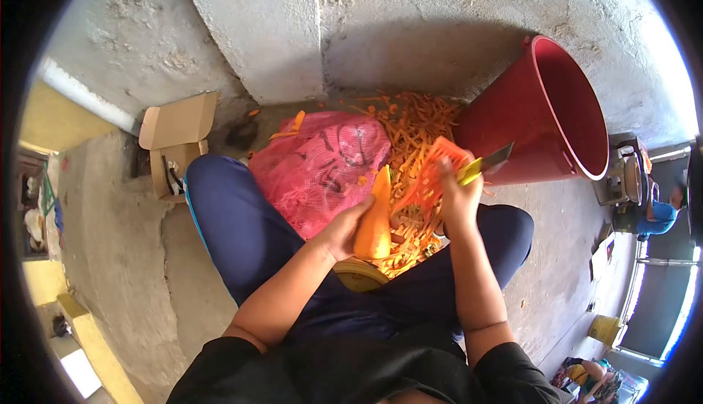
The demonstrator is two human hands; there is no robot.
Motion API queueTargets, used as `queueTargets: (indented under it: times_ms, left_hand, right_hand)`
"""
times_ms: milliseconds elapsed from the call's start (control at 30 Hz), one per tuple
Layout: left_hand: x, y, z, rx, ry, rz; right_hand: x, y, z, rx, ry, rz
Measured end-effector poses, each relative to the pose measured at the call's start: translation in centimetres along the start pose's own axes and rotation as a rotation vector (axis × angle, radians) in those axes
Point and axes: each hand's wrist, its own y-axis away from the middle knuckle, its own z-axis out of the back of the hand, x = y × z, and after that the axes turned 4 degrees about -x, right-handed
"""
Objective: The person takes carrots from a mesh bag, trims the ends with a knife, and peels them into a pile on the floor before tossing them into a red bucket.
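Fingers of our left hand (344,230) were curled shut around the lower, thick end of a carrot (374,221), gripping it from the left side above our lap. Our right hand (455,197) was closed on the yellow handle of a knife (485,166), its fingers wrapped tight, with a broad strip of peel (432,177) hanging against the hand and hiding part of the grip. We saw the carrot standing nearly upright in the view, its long axis running away from us, the narrow cut tip pointing toward the wall and the thick end toward our body. The knife blade pointed to the right and slightly away, toward the red bucket (545,111). Just beyond the carrot, a pile of orange peelings (414,129) lay on the floor between our knees, beside a pink mesh sack (322,166) that rested against our left leg. Farther left stood an open cardboard box (176,140). The bucket was tilted against the concrete wall (293,30).
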Motion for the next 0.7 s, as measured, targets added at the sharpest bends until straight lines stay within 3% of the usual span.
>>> queueTargets:
  times_ms: [167,300,433,467,533,567,600,667,700]
  left_hand:
    - [0.3,-0.6,0.0,-0.088,0.022,-0.104]
    - [0.2,-0.3,-1.1,-0.160,-0.017,-0.151]
    - [0.1,-0.2,-1.2,-0.166,-0.078,-0.121]
    - [0.1,-0.1,-1.3,-0.162,-0.102,-0.109]
    - [0.7,0.3,-0.2,-0.063,-0.236,-0.061]
    - [1.2,0.5,0.2,-0.011,-0.301,-0.034]
    - [1.5,0.9,-0.9,-0.083,-0.347,-0.020]
    - [1.7,0.9,-1.0,-0.064,-0.335,-0.020]
    - [1.7,0.9,-1.0,-0.054,-0.328,-0.024]
  right_hand:
    - [0.9,3.6,-2.4,0.292,-0.178,-0.095]
    - [0.3,3.8,-2.7,0.279,-0.169,-0.120]
    - [-0.4,3.8,-2.6,0.277,0.023,0.027]
    - [-0.5,3.5,-2.6,0.238,0.066,0.009]
    - [-2.5,0.4,-1.7,-0.030,0.215,0.220]
    - [-2.0,-1.5,-0.4,-0.082,0.259,0.061]
    - [-3.2,-3.6,0.5,-0.253,0.262,0.181]
    - [-2.6,-5.6,2.5,-0.362,0.383,0.097]
    - [-2.8,-6.0,2.9,-0.379,0.259,0.079]
